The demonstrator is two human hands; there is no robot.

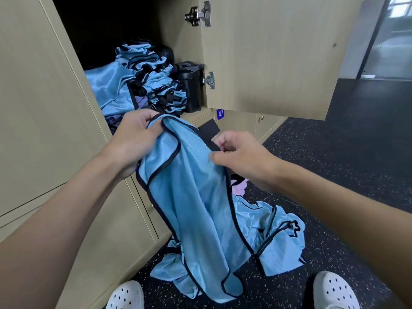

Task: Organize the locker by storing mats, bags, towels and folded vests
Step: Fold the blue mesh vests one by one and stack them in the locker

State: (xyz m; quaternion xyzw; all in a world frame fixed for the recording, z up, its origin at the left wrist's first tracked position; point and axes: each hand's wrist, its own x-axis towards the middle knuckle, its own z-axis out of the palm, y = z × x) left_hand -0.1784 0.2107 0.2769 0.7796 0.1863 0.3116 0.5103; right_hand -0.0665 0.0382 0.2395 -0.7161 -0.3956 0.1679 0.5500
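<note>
A light blue vest with black trim [191, 204] hangs unfolded in front of me, its hem reaching down to the floor. My left hand [136, 139] grips its upper left shoulder strap. My right hand [240, 155] pinches the upper right edge of the same vest. Inside the open locker [178, 41] lie a stack of folded blue vests [156, 79] and a flat blue bag or vest [109, 88] to their left. More blue vests [278, 237] lie crumpled on the floor below.
A black container [191, 85] stands at the locker's right side by the hinges. The open locker door [278, 52] juts out at upper right. A pink-purple cloth [238, 186] lies on the speckled dark floor. My white shoes [124, 295] show at the bottom.
</note>
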